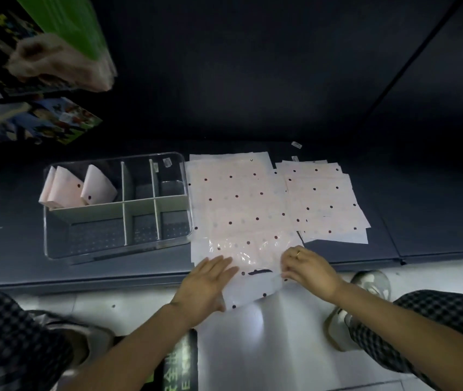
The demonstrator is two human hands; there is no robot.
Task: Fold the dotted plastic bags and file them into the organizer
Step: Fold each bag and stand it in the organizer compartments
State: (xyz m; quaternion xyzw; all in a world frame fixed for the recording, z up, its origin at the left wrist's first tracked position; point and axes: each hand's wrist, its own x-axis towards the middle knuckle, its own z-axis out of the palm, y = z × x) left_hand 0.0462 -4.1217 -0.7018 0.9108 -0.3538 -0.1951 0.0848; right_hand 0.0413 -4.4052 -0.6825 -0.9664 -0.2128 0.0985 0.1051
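Pinching the near edge of a dotted plastic bag [241, 221], the right hand [310, 268] has its grip closed on the film while the left hand [206, 280] presses flat, fingers straight. Right lies a second stack [323, 198]; left, a clear divided organizer [117, 249] holds folded bags [79, 187] in its far-left compartment.

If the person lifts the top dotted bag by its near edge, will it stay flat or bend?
The top dotted bag probably flops: its near edge already droops over the ledge between the left hand and right hand. Its glossy, crinkled film suggests it is light and may slide.
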